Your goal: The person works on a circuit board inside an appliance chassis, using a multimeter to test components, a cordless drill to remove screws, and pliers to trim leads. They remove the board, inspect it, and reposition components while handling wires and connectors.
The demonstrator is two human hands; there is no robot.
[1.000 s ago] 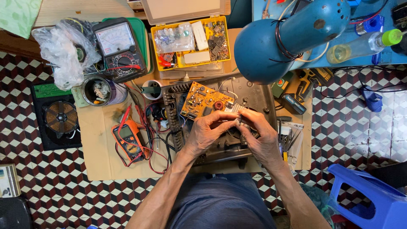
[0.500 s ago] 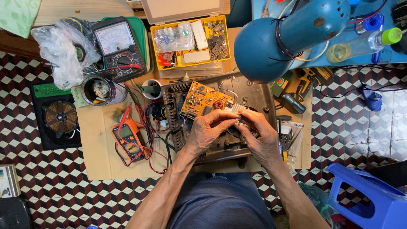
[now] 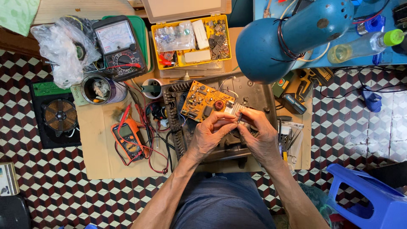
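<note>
The left hand point(image 3: 210, 135) and the right hand point(image 3: 259, 135) meet over the middle of the bench, fingers curled in and fingertips pinched together on a small dark part with thin metal legs point(image 3: 240, 118); what kind of part it is cannot be told at this size. Both hands are nearly closed around it, held just above the near corner of an orange rectangular circuit board point(image 3: 202, 101) with a copper coil and a pale metal heat sink.

That board lies tilted inside a dark grey plastic appliance housing point(image 3: 254, 91), opened and lying flat under the hands. As a judgement, the work is in mid-course: the housing is open and the board exposed and lifted loose, while the small part is held free of the board, so fitting and closing up remain.

To the left of the left hand lies an orange handheld digital multimeter point(image 3: 128, 136) with red and black leads, and beyond it a black analogue meter point(image 3: 118, 42). Straight ahead of the hands sits a yellow plastic compartment box of small parts point(image 3: 191, 39). Ahead of the right hand hangs a blue metal lamp shade point(image 3: 265, 48).
</note>
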